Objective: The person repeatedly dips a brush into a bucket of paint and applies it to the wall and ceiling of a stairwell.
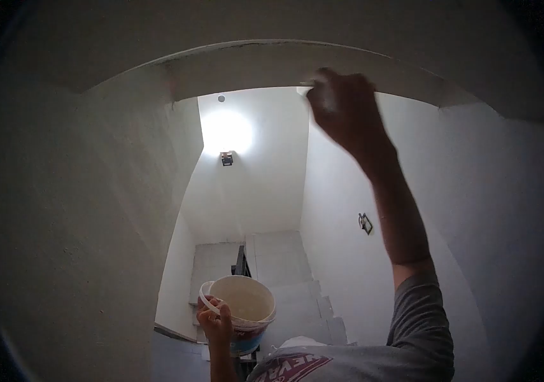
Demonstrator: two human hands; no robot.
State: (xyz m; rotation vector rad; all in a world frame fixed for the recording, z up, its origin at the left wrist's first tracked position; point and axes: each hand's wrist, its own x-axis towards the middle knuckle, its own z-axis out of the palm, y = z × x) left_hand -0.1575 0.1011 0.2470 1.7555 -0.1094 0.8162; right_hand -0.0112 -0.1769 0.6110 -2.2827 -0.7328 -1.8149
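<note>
My left hand (216,320) is closed on the handle and rim of a white plastic bucket (253,294), held low in front of me. The bucket's mouth faces up, its inside looks pale, and red and blue print shows on its side. My right arm reaches high, and the closed right hand (343,111) is at the lower edge of a beam (240,73) under the ceiling. A thin light edge shows by its fingers; I cannot tell what it holds.
A bright lamp glows on the far wall above a dark bracket (226,158). Below lies a stairwell with grey steps (291,312) and a dark railing (240,261). A small fixture (365,223) is on the right wall. A plain wall (87,210) rises close on the left.
</note>
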